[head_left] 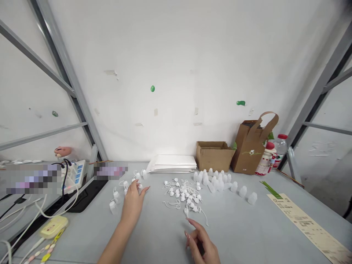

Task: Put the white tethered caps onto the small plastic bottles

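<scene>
My left hand (132,202) is over the left cluster of small translucent cups, fingers forward and thumb spread apart. One cup (140,187) shows between its thumb and fingers; I see no firm grip on it. Other cups there have white cord loops on top, such as the nearest cup (113,207). At the lower middle, my right hand (202,242) has its thumb and index finger apart with nothing visible between them. Just beyond its index fingertip lies a loose pile of white stopper-like pieces with cords (183,194). Plain translucent cups (220,183) stand and lie right of the pile.
Behind are a white stack of flat packets (173,163), a cardboard box (214,157) and a brown paper bag (247,150). A bottle (281,146) stands beside the bag. Printed paper (305,222) lies right. Left are a power strip (78,174), cables and a yellow case (54,226).
</scene>
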